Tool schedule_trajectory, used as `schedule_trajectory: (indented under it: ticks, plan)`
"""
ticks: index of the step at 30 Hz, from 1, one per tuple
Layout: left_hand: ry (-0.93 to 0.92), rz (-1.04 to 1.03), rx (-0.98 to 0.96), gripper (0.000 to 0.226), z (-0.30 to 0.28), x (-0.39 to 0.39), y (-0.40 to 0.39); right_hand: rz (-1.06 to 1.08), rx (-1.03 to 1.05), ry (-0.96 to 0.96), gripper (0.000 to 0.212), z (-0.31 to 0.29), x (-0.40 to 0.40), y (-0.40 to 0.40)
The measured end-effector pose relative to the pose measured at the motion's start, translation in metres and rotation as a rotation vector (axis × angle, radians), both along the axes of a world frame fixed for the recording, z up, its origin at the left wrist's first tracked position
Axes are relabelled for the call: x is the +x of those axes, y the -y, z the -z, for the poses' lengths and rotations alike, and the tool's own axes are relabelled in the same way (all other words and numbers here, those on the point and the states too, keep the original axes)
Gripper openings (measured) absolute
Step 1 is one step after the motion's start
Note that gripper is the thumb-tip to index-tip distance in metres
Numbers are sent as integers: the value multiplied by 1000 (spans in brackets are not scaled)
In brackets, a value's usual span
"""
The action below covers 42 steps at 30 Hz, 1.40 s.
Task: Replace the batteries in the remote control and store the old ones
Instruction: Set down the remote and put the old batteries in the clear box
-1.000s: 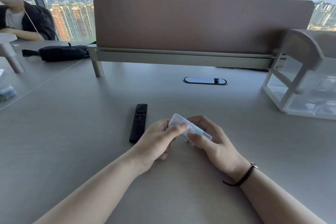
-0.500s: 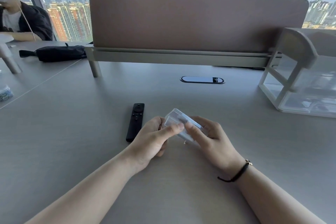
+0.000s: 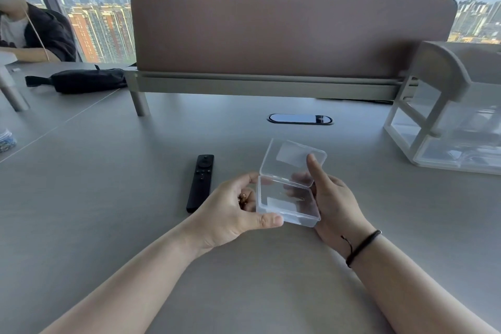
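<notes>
Nearest the bench's front edge, both forearms reach in over the grey bench (image 3: 81,225), the right wrist wearing a black cord bracelet (image 3: 362,247). The left hand (image 3: 230,214) and right hand (image 3: 332,203) hold a small clear plastic case (image 3: 287,199) between them, above the bench's middle. The left fingers are curled round the case's left side, thumb pressed on its near corner. The right fingers wrap behind and under the case, and the thumb stands up against the lid (image 3: 294,161), which is hinged open and tilted back. Whether anything lies inside the case cannot be told.

Just left of the hands, the black remote control (image 3: 200,183) lies flat on the bench, buttons up, untouched. Further back sits an oval cable port (image 3: 301,119). By the right edge stands a clear storage organiser (image 3: 444,127). Along the far edge runs a brown divider panel (image 3: 292,32), with a black pouch (image 3: 86,80) toward the far-left corner.
</notes>
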<state>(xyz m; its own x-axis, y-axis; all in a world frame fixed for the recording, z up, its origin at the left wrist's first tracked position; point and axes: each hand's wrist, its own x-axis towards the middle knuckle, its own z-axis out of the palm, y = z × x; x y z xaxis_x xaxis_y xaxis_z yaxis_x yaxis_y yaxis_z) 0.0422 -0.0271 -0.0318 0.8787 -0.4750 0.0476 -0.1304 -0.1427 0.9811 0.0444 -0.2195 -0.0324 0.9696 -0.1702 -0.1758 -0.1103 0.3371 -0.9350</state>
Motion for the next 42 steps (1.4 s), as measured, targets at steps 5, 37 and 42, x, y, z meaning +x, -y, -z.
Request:
schedule_trajectory:
  ticks: [5, 37, 42]
  plan:
    - [-125, -66, 72, 69, 2, 3, -3, 114, -319, 101, 42, 8, 4, -3]
    - [-345, -158, -352, 15, -26, -5, 0, 62, -658, 259, 36, 24, 11, -7]
    - [-158, -525, -317, 9, -24, 3, -2, 77, -537, 219, 41, 21, 12, -4]
